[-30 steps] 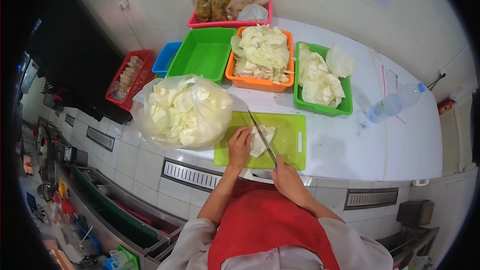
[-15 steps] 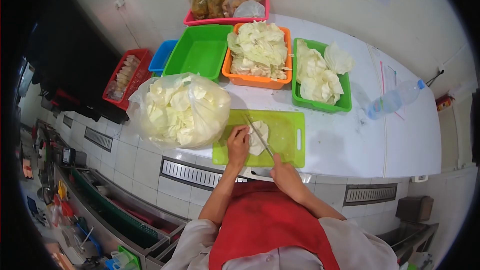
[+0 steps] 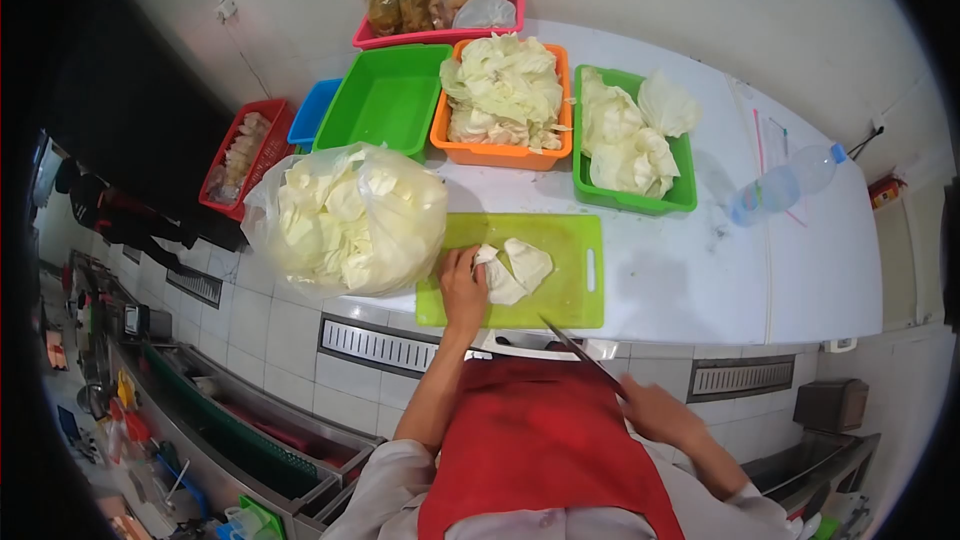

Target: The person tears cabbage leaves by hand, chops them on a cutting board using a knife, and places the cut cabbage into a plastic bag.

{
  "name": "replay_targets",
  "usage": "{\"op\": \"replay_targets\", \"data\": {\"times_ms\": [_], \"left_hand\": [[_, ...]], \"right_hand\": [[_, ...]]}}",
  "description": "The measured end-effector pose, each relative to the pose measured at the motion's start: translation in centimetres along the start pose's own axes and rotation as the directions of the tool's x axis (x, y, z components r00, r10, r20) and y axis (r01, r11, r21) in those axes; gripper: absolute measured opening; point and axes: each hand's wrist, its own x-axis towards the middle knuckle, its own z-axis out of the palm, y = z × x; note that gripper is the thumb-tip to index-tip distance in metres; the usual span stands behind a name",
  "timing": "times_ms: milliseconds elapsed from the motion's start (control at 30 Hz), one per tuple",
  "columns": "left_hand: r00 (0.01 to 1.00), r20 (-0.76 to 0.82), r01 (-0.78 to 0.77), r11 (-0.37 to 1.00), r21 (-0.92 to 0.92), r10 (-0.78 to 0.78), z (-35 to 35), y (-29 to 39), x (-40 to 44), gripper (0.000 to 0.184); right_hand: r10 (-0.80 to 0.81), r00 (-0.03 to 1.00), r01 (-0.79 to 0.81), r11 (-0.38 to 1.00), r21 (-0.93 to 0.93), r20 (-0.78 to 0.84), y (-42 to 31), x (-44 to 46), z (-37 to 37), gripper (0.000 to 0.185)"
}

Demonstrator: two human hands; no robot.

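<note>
On the green cutting board lie pale cabbage leaf pieces, split by a gap. My left hand rests at the board's left side, its bent fingers closed on the left edge of a piece. My right hand is off the board, low and to the right, wrapped round the handle of a knife. The blade points up and left, its tip close to the board's front edge and apart from the cabbage. Beside my left hand stands a clear plastic bag full of cut cabbage.
Behind the board are an orange tub and a green tub of cabbage leaves, plus a bare-bottomed green tub. A pink tray holds bagged food. A water bottle lies at right. Someone in dark clothes is at far left.
The knife has left the cabbage and swung down to the right with my right hand. The leaf now shows as separated pieces. My left hand has shifted slightly left; a person has appeared at far left.
</note>
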Motion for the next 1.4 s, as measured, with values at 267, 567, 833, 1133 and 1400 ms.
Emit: {"op": "replay_targets", "data": {"times_ms": [267,567,833,1133,1400], "left_hand": [[0.91,0.158,-0.387,0.922,-0.006,0.383,-2.7,4.7,3.3,0.018],[0.943,0.329,0.239,0.763,-0.6,-0.036,-5.7,8.3,4.1,0.038],[0.839,0.382,0.179,0.467,-0.866,0.387,-26.6,6.9,9.7,0.033],[0.844,0.068,-0.536,0.842,0.063,0.533,-22.7,1.9,14.8,0.063],[0.769,0.537,-0.346,0.932,-0.107,0.347,-26.1,3.6,13.4,0.055]], "right_hand": [[-0.026,0.928,0.062,0.994,0.086,-0.372,1.5,2.3,-5.0,0.033],[-0.295,0.719,0.269,0.953,-0.14,-0.629,-3.8,20.2,-2.6,0.044],[-0.841,0.1,0.763,0.409,-0.502,-0.532,-22.1,17.9,-11.9,0.076],[-0.955,0.297,0.784,0.238,-0.574,0.008,-31.2,21.1,-21.1,0.014],[-0.978,0.197,0.878,0.206,-0.432,-0.065,-30.2,23.9,-21.2,0.018]]}}
